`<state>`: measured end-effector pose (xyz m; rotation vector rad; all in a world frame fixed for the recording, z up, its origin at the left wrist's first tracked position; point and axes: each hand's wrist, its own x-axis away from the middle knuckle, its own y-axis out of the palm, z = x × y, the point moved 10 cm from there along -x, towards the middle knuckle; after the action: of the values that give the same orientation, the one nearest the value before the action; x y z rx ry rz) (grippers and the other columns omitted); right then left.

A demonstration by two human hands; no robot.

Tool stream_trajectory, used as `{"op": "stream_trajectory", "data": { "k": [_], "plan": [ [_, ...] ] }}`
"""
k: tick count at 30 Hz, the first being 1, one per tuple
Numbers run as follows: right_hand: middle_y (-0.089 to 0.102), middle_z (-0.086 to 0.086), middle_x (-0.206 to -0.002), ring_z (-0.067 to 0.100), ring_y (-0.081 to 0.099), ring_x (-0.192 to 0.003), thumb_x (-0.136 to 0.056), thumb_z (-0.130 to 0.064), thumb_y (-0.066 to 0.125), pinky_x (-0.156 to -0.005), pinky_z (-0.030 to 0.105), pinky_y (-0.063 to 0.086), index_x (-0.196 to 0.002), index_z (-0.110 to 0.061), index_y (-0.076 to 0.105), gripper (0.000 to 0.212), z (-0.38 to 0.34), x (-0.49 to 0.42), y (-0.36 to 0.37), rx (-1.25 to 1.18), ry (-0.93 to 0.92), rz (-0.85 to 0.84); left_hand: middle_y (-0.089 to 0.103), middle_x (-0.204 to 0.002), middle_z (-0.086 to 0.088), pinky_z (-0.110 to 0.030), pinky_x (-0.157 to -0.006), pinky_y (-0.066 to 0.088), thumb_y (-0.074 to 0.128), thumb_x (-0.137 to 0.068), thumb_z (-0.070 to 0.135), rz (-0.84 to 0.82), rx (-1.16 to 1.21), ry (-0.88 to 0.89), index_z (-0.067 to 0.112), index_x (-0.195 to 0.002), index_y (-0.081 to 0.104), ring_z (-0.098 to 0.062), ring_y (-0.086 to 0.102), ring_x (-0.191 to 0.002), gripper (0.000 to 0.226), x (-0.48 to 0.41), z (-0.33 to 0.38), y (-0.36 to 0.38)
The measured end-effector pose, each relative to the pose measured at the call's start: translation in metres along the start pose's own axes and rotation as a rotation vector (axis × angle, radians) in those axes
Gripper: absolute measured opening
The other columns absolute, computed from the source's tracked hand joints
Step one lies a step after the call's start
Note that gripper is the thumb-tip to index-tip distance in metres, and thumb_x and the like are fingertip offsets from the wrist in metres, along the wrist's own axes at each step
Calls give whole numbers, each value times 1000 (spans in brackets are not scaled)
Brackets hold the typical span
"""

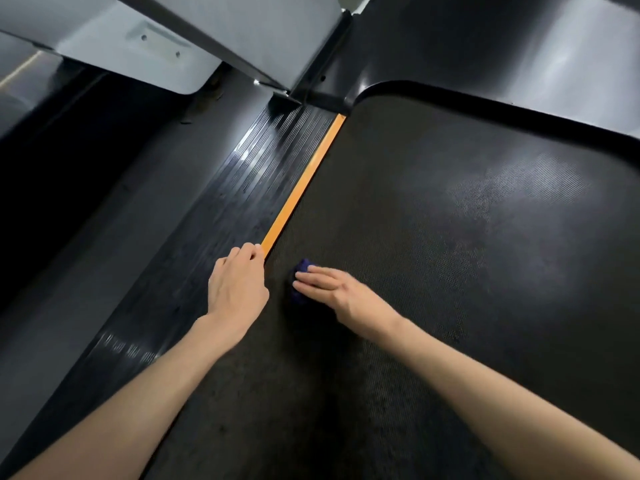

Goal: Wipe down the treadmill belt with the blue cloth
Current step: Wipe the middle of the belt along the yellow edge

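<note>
The dark textured treadmill belt (433,244) fills the right and centre of the head view. A small blue cloth (300,271) lies bunched on the belt near its left edge. My right hand (339,292) presses flat on the cloth with fingers stretched out, covering most of it. My left hand (239,285) rests on the ribbed black side rail (242,188), fingers curled at the lower end of the orange strip (301,188) that runs between rail and belt.
A grey upright post (207,36) of the treadmill frame rises at the top left. The glossy black motor cover (519,53) bounds the belt at the top right. Dark floor lies left of the rail.
</note>
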<state>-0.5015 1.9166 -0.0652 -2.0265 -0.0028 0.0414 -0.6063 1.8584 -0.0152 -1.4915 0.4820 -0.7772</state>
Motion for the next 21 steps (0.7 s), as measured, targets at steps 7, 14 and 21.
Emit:
{"op": "stream_trajectory", "data": {
  "k": [7, 14, 21],
  "plan": [
    [53, 14, -128, 32, 43, -124, -71, 16, 53, -105, 33, 32, -121, 0, 56, 53, 132, 24, -74, -148, 961, 549, 47, -131, -3, -33, -99, 37, 57, -85, 3, -116, 41, -12, 13, -137, 40, -19, 46, -113, 56, -1, -6, 4],
    [58, 16, -127, 33, 52, -120, -87, -13, 29, -105, 35, 33, -123, -5, 60, 48, -13, -31, -10, 27, -46, 187, 46, -135, -3, -33, -99, 37, 49, -85, 0, -166, 72, -15, 15, -138, 40, -21, 44, -121, 55, -6, -15, 6],
    [61, 18, -114, 38, 56, -111, -70, 9, 44, -97, 42, 43, -110, 0, 63, 45, 23, -29, -39, -115, 436, 337, 32, -150, 2, -35, -107, 35, 49, -80, -9, -271, 206, -16, 20, -145, 31, -21, 33, -135, 74, -10, -26, 9]
  ]
}}
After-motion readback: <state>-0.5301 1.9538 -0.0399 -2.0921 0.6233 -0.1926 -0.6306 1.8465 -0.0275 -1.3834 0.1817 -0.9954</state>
